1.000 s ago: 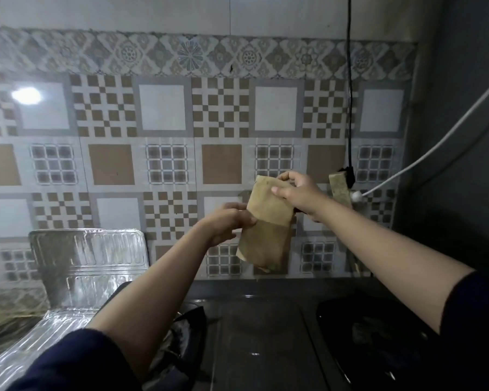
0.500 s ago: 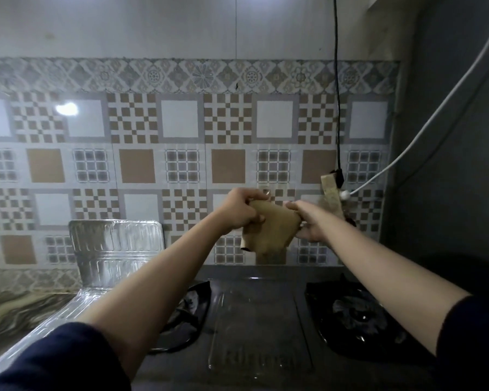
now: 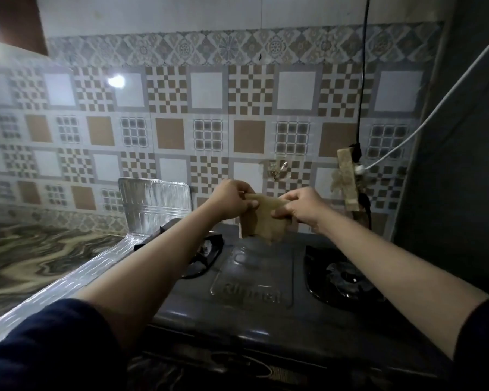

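over the far middle of the gas stove (image 3: 251,292), just in front of the tiled wall (image 3: 170,134), a tan, greasy-looking sheet (image 3: 261,224) hangs in the air between two hands. the left hand (image 3: 232,200) pinches its upper left corner with curled fingers and thumb; the right hand (image 3: 302,208) grips the upper right corner the same way, so the top edge is drawn taut between them.

the sheet touches neither wall nor stove, so the peeling part looks done for this piece. a shiny torn patch (image 3: 278,168) on the wall just above the hands may be what it left behind. what is left, i judge, is folding or discarding it, and perhaps dealing with the second tan strip (image 3: 347,179), which is stuck upright on the wall to the right, beside the black cable (image 3: 362,80) and white cable (image 3: 435,108).

the taut top edge runs left to right, dipping slightly toward the right. the rest drops from it, the ragged lower edge pointing down at the stove. its long axis seems to follow that top edge, though creases make this uncertain.
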A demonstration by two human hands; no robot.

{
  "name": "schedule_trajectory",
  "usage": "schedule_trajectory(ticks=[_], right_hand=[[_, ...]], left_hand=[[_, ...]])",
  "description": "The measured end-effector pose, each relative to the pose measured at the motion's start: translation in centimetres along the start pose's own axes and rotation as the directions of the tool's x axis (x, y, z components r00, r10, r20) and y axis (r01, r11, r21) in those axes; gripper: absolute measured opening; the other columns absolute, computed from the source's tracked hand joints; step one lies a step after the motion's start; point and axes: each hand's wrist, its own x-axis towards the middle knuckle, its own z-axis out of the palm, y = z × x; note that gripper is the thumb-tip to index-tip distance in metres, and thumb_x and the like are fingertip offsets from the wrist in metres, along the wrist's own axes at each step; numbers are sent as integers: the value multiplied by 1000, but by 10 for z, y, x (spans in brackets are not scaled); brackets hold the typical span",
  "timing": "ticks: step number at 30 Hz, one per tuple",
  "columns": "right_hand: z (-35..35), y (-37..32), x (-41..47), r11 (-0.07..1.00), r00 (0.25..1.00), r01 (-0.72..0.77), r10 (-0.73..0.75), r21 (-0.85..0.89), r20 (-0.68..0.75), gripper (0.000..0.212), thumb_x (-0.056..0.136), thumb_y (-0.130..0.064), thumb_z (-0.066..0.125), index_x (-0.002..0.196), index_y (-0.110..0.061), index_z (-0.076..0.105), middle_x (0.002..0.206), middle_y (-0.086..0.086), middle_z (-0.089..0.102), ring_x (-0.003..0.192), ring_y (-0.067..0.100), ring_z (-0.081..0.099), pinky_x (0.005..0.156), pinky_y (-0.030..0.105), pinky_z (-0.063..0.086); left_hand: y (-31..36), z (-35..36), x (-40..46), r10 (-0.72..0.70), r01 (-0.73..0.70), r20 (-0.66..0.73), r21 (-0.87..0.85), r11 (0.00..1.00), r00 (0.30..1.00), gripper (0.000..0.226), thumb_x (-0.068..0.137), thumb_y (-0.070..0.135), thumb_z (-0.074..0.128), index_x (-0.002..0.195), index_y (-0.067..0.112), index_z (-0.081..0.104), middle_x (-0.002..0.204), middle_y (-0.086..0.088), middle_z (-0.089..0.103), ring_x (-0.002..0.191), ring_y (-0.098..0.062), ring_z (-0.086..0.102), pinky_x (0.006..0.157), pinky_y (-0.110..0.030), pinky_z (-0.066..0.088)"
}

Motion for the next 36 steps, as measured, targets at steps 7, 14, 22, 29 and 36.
schedule_trajectory(ticks=[7,14,22,29,36], right_hand=[[32,5,-20,918,973,-126,40,376,227,26,81,-18,70,105,-7,65,105,16,69,94,28,67,78,37,57],[88,3,-28,860,928,-150,-48,489,370,28,84,-9,62,110,1,59,101,19,63,87,26,65,70,37,56],[186,-27,-25,565,849,-399,-68,722,523,35,84,-10,59,118,-3,53,118,20,63,109,33,62,94,44,52],[267,-38,19,882,955,-277,206,381,215,43,84,-9,57,124,-4,42,111,14,59,99,30,62,88,49,53],[304,-57,53,857,940,340,-298,-387,166,15,80,-7,53,67,-15,51,65,3,52,62,21,51,53,25,41]], left_hand=[[-11,-21,-49,-145,138,-5,-277,951,989,7,92,15,61,92,9,64,80,-6,63,67,-14,62,60,-24,56],[-52,-39,-93,-269,239,-115,-224,945,956,25,84,26,73,85,4,62,66,-2,61,56,-12,58,50,-24,51],[-128,-70,-128,-457,423,-356,-173,889,815,47,80,49,70,59,9,59,56,-3,59,50,-12,51,50,-20,39],[-194,-100,-157,-447,478,-304,32,878,841,48,88,50,60,73,5,66,66,-6,60,63,-17,55,61,-30,42],[-254,-88,-179,-515,377,56,613,694,856,92,89,66,38,152,5,12,161,-10,11,148,-24,14,117,-57,8]])
